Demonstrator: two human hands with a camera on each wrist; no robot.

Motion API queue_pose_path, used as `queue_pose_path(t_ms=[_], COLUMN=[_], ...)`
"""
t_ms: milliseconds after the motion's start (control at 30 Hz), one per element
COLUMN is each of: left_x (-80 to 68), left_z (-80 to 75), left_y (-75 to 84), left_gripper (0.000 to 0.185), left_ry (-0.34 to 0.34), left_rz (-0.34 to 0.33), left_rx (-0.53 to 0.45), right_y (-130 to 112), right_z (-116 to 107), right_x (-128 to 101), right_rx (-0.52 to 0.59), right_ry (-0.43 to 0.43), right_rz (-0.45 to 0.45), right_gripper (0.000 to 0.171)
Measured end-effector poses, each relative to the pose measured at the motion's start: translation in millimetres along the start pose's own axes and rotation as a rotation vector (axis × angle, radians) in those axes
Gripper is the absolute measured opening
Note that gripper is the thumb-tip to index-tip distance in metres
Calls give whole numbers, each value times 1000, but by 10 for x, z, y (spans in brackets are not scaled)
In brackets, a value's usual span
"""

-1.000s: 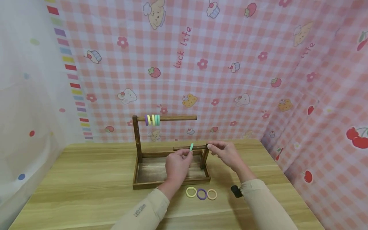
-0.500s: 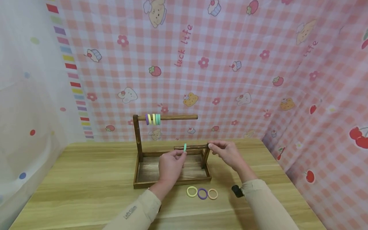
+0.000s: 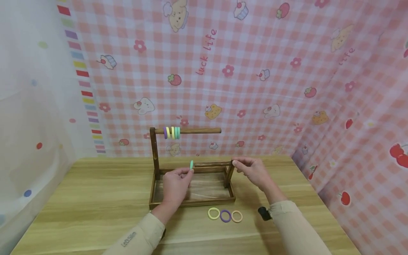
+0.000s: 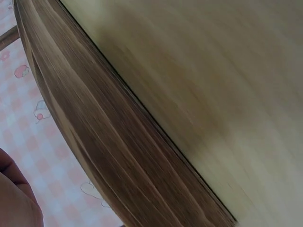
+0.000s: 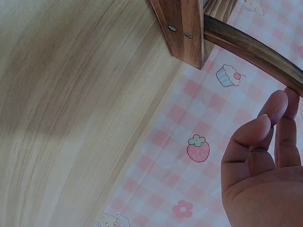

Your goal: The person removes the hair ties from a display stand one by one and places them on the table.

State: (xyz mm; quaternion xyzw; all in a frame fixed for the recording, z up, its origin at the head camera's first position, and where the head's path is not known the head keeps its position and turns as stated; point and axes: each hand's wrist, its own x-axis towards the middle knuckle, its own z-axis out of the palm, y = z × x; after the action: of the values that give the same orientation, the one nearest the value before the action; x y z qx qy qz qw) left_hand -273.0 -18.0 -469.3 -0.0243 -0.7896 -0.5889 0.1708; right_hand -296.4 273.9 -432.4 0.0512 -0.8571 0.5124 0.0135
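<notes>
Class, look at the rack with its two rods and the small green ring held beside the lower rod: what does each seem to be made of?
Rack: dark-stained wood, seemingly; grain shows, and two screw heads in its post in the right wrist view.
Green ring, pinched by the left hand: matte pastel, perhaps soft elastic or silicone; too small to tell.

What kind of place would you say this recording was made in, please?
Probably a small staged tabletop booth: a wooden table hemmed in by pink gingham cartoon-print cloth, with a wooden ring rack and loose coloured rings.
</notes>
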Motion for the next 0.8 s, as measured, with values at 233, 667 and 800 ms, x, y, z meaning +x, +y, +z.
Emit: queue_pose_path(t_ms=[233,667,800], left_x=[-7,-132,-208], left_z=[-118,-320,-381], left_y=[-30,-56,-81], left_gripper=[14,14,12], left_ry=[-81,-253,-334], left_rz=[-67,35,126], left_rx=[4,192,332], right_y=[7,22,27], right_z=[-5,-2,-20], right_x=[8,31,31], right_rx=[0,-4,-12], right_ry=[7,14,13], right_rz=[11,-1,-8], right_gripper=[41,40,40])
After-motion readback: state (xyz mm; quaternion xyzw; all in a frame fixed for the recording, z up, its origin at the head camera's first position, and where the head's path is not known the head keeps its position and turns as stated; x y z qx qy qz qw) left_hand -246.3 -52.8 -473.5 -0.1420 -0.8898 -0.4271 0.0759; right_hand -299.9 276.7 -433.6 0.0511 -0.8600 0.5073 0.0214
